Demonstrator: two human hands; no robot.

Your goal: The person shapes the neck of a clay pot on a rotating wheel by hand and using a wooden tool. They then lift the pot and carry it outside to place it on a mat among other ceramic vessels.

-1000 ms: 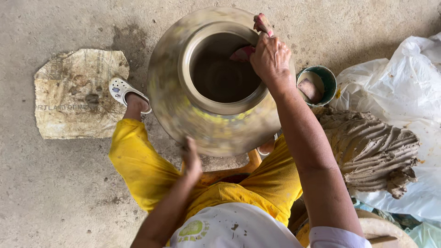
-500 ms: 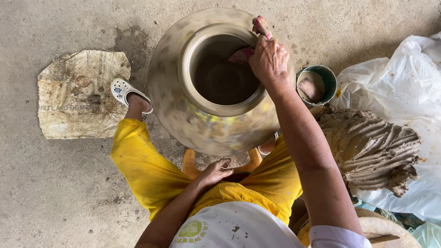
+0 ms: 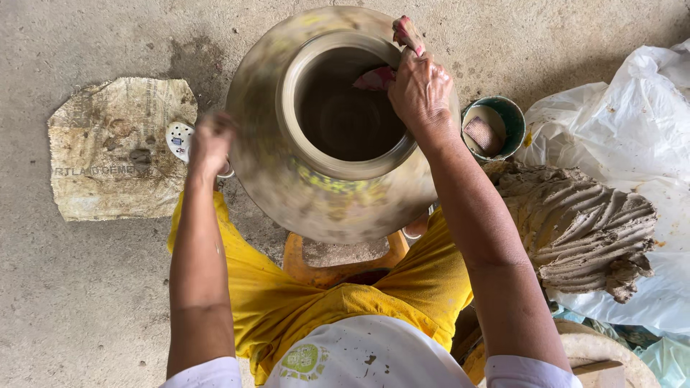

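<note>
At six o'clock, nearest the camera, yellow trousers [image 3: 287, 302] and a white apron [image 3: 359, 356] are seen, with an orange stool [image 3: 338, 262] between the knees. The left hand [image 3: 210, 144] has been lifted from the lap, where it lay half a second ago, to nine o'clock of the large clay pot [image 3: 323, 194]; it is blurred, so whether its grip is closed or spread against the wall cannot be told. The pot's surface is smeared by motion, so it is judged to be turning, with the left hand brought up to drive or steady it. At one o'clock on the rim, the right hand [image 3: 420, 93] is kept pinched on a pink cloth [image 3: 374, 77] draped over the lip, as before. Beyond it, at three o'clock, a small green bucket [image 3: 496, 129] stands beside a ridged clay lump [image 3: 575, 223] on white plastic sheeting [image 3: 632, 115].
</note>
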